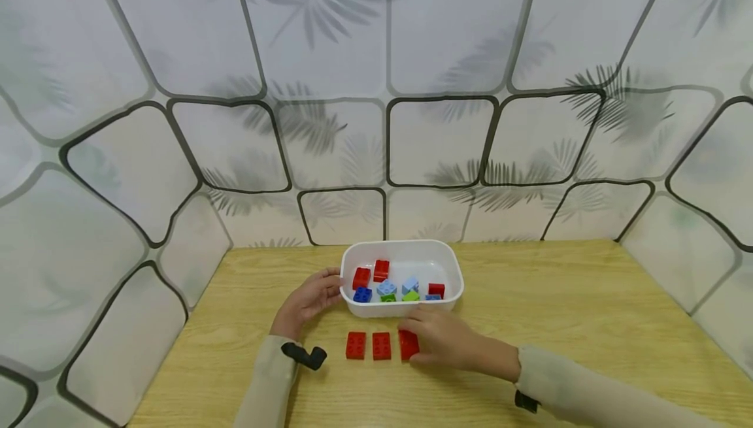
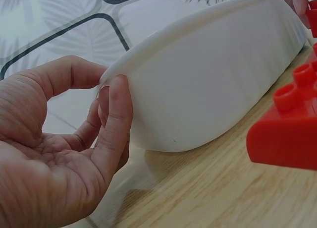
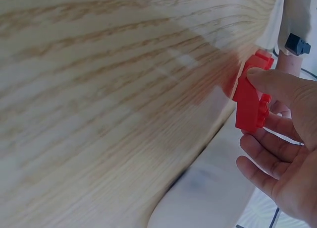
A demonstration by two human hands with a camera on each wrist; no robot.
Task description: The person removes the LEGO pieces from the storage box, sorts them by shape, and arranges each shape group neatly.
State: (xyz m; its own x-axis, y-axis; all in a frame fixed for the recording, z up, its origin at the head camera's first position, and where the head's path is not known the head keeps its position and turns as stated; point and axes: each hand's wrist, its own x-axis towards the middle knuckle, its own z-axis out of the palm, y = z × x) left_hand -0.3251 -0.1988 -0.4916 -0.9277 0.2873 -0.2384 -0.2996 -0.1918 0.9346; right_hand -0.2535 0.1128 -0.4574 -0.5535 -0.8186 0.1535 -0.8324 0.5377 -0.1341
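Observation:
My left hand (image 1: 313,295) pinches the rim of a white plastic tub (image 1: 376,310) at its left end; the left wrist view shows the fingertips on that rim. In front of the tub, two red toy building bricks, a left one (image 1: 355,345) and a middle one (image 1: 381,346), lie studs up in a row. At the row's right end my right hand (image 1: 444,342) holds a third red brick (image 1: 408,348). In the right wrist view the thumb presses one side of this brick (image 3: 247,106), and the fingers are behind it.
Inside the tub are several loose bricks: red ones such as this one (image 1: 361,278), a dark blue one (image 1: 362,295), light blue ones and green ones. The wooden table (image 1: 529,297) ends at a patterned curtain (image 1: 441,140) behind the tub.

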